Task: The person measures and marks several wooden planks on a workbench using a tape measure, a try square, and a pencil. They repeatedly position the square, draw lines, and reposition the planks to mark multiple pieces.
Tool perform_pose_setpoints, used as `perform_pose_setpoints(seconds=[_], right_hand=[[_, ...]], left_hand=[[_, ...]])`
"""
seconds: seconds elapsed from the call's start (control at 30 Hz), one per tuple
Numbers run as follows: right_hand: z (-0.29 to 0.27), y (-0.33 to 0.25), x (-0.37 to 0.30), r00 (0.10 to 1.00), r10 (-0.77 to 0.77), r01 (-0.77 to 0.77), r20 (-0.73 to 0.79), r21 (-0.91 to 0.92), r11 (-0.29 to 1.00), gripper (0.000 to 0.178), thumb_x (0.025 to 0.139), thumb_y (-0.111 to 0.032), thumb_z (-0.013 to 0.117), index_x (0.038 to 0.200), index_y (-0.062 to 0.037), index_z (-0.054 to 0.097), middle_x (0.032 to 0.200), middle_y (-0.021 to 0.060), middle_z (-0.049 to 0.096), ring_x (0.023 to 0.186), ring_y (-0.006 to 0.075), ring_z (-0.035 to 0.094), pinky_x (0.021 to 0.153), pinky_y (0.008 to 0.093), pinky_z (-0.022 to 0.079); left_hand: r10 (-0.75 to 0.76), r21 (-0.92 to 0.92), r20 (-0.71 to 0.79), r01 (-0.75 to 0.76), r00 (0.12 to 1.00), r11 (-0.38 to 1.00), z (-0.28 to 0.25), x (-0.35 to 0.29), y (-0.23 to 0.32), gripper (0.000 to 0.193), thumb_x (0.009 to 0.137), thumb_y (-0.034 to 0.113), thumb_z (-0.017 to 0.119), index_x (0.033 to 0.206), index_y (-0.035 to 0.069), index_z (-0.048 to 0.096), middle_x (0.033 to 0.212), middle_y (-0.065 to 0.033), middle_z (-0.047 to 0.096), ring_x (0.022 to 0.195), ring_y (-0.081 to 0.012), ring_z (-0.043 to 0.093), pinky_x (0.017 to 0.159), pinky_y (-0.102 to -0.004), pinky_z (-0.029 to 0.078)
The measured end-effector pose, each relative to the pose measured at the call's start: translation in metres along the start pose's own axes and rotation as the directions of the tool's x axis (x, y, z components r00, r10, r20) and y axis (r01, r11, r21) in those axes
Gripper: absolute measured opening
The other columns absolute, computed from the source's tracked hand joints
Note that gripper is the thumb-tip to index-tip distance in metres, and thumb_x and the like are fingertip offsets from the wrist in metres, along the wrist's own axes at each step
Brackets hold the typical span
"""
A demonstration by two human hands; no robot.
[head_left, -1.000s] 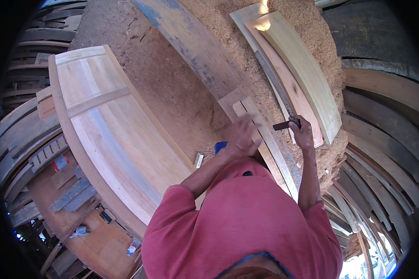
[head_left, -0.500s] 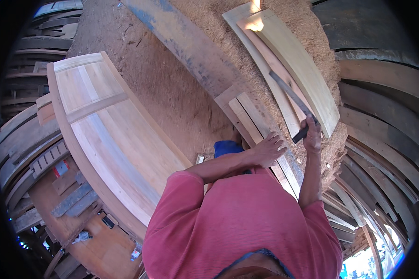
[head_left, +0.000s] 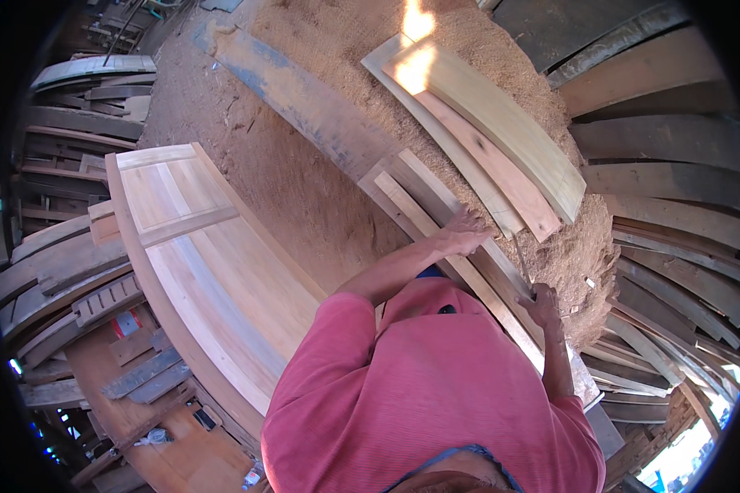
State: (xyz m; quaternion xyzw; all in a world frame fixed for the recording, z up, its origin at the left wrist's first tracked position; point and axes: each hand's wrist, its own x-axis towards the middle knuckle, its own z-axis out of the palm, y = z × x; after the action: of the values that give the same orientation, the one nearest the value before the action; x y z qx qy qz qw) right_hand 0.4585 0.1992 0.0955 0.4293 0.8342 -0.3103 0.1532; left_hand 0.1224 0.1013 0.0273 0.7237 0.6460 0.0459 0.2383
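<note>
Sawdusty floor [head_left: 337, 57], left hand [head_left: 466, 233] across board [head_left: 426, 186]

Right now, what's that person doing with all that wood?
A person in a pink shirt is handling two long, light-brown wooden strips that lie on a worn brown plank. The left hand rests on the right-hand strip. The right hand has its fingers curled around a thin, dark tool near the strip's edge. A wide, pale wooden panel lies to the left, untouched.
</note>
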Motion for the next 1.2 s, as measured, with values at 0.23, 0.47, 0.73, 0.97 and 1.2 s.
perform_pose_setpoints(seconds=[0.23,0.47,0.73,0.97,1.2], right_hand=[[0.000,0.011,-0.011,0.994,-0.061,0.063,-0.089,0.022,0.998,0.034,0.080,-0.024,0.090,0.092,0.0008,0.071,0.104,0.0265,0.072,0.101,0.0466,0.069,0.089,0.0545,0.056],[-0.056,-0.017,-0.074,0.957,-0.164,0.168,-0.239,-0.004,0.986,0.033,0.079,-0.018,0.091,0.086,-0.0012,0.063,0.098,0.0188,0.064,0.097,0.0428,0.066,0.083,0.0542,0.053],[-0.038,-0.063,-0.146,0.954,-0.186,0.196,-0.236,0.021,0.980,0.034,0.072,-0.018,0.094,0.079,-0.0044,0.064,0.092,0.0162,0.065,0.091,0.0401,0.066,0.080,0.0530,0.053],[0.043,-0.086,-0.135,0.959,-0.082,0.089,-0.270,0.015,0.996,0.027,0.071,-0.013,0.090,0.085,-0.0043,0.068,0.096,0.0155,0.065,0.096,0.0396,0.066,0.085,0.0527,0.054],[0.071,-0.080,-0.128,0.925,-0.071,0.061,-0.373,-0.041,0.997,0.028,0.071,-0.013,0.090,0.085,-0.0033,0.067,0.097,0.0166,0.066,0.097,0.0408,0.066,0.085,0.0532,0.054]], left_hand=[[-0.029,0.047,0.172,0.021,0.985,0.999,-0.049,0.009,0.008,0.066,0.078,0.037,0.096,0.137,0.021,0.070,0.131,-0.0077,0.074,0.139,-0.0332,0.060,0.117,-0.0587,0.040],[-0.035,0.134,-0.103,0.049,0.994,0.990,-0.128,-0.056,0.075,0.058,0.080,0.032,0.094,0.132,0.021,0.072,0.129,-0.0031,0.072,0.132,-0.0302,0.061,0.110,-0.0490,0.042],[0.021,-0.013,-0.115,-0.023,0.993,1.000,-0.118,-0.136,0.084,0.047,0.074,0.029,0.097,0.114,0.018,0.075,0.119,-0.0064,0.067,0.123,-0.0331,0.060,0.105,-0.0488,0.046],[0.114,0.040,-0.130,-0.109,0.985,0.993,-0.053,-0.147,0.040,0.028,0.080,0.012,0.083,0.105,0.012,0.071,0.112,-0.0129,0.063,0.114,-0.0356,0.059,0.096,-0.0488,0.047],[0.206,0.099,-0.174,-0.191,0.963,0.977,-0.021,-0.127,0.021,0.041,0.083,0.007,0.075,0.123,0.004,0.067,0.123,-0.0190,0.063,0.120,-0.0385,0.058,0.101,-0.0503,0.045]])
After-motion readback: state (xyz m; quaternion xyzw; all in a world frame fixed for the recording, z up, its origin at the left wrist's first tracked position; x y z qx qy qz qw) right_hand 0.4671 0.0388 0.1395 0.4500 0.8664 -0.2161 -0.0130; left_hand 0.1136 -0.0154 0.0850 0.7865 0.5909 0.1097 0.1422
